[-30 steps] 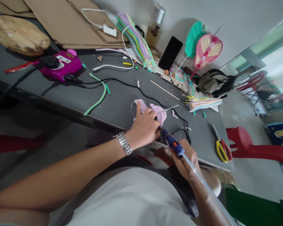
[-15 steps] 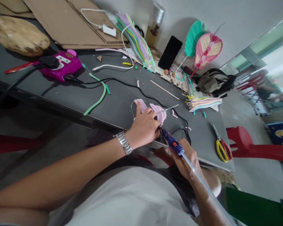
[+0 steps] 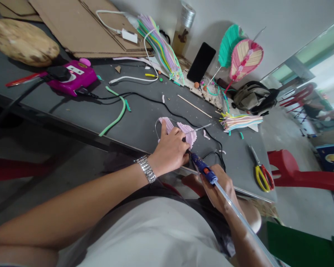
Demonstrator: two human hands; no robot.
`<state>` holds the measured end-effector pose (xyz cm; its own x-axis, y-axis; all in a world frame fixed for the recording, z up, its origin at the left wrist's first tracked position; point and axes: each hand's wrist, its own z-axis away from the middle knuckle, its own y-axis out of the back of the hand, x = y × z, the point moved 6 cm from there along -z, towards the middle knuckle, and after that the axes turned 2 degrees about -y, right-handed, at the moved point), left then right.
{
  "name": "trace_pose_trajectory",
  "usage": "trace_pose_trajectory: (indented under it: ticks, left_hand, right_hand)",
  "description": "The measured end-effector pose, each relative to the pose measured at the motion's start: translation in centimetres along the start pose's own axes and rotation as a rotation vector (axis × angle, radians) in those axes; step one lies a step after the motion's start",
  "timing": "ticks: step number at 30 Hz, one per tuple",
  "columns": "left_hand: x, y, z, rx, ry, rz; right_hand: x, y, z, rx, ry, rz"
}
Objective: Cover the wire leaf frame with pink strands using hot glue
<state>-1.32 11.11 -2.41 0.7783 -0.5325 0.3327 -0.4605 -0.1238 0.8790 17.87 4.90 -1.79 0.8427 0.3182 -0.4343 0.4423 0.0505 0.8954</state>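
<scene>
My left hand [image 3: 171,150] rests over a pink ribbed craft piece [image 3: 189,134] at the table's near edge. Its fingers are bent onto the piece and hide part of it. A thin wire [image 3: 203,127] sticks out of the piece to the right. My right hand [image 3: 219,185] is wrapped round a blue hot glue gun [image 3: 202,165], with a long clear glue stick [image 3: 233,207] running out of its back. The gun's nozzle is at the piece's lower edge, close to my left fingers; whether it touches is hidden.
A purple power socket [image 3: 72,78] sits at left with a black cord crossing the table. Scissors [image 3: 260,170] lie near the right edge. Bundles of pipe cleaners [image 3: 161,48], a phone [image 3: 202,62] and leaf-shaped crafts [image 3: 246,59] are along the wall. A red chair [image 3: 292,170] stands right.
</scene>
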Motion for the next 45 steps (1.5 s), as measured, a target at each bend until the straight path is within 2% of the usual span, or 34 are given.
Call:
trace_pose_trajectory:
  ticks: [18,25,38,45]
  left_hand:
    - [-0.1,-0.1,0.1,0.007,0.013,0.003]
    - [-0.1,0.0,0.1,0.007,0.018,0.007]
    - [-0.4,-0.1,0.4,-0.030,0.030,0.043]
    - [-0.4,-0.1,0.4,-0.008,0.030,0.045]
  right_hand:
    - [-0.7,0.4,-0.2,0.012,-0.028,-0.032]
    - [-0.3,0.6,-0.3,0.007,-0.101,-0.111]
    - [0.1,0.4,-0.2,-0.018,-0.101,-0.051]
    - [0.5,0.4,-0.3,-0.029,0.009,-0.050]
